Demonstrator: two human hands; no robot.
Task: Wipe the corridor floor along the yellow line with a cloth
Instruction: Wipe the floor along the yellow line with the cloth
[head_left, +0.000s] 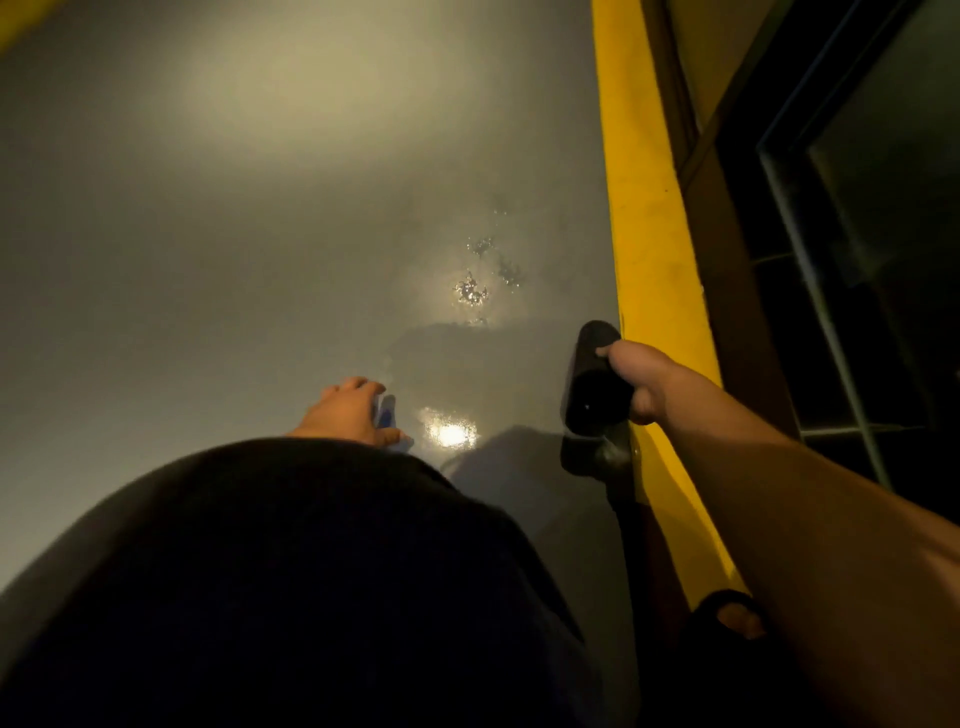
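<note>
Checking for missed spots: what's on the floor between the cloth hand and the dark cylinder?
Head view: bare wet floor with a bright glare patch; nothing else.

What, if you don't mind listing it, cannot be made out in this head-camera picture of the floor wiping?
- Cloth: only a pale blue edge shows; the left hand and the dark knee cover the rest.
- Dark cylinder in the right hand: too dim to identify.
- Right hand's fingers: mostly hidden behind the cylinder.
- Behind the dark glass: nothing legible.
- Yellow line: cut off by the top edge and hidden below by the right arm.
</note>
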